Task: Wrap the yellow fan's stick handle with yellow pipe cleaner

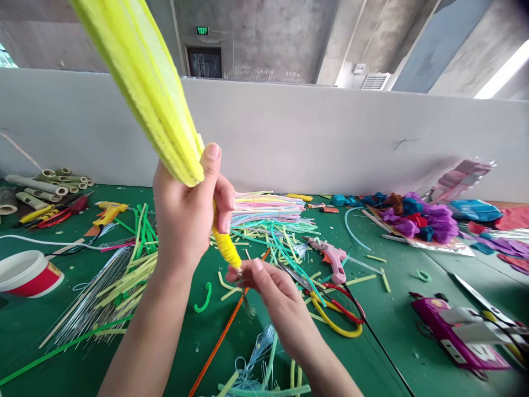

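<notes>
Raised at the middle left, my left hand [182, 215] is closed around the base of a long bright-yellow fuzzy piece [149, 82] that looks made of pipe cleaners side by side. Its upper end runs out of the frame. Below my fingers comes a thin stem wrapped in yellow [227, 248], slanting down to the right. At that stem's lower tip, the fingers of my right hand [273, 292] are pinched together, with thin wire-like ends showing beneath them. An orange pipe cleaner [219, 344] lies on the table below my hands.
Scissors [343, 325] and a pink glue gun [330, 258] lie right of my right hand. Loose pipe cleaners [268, 209] spread behind. At left are a paper cup [31, 274] and a yellow glue gun [108, 212]; at right, a purple power strip [454, 331] and purple petals [433, 218].
</notes>
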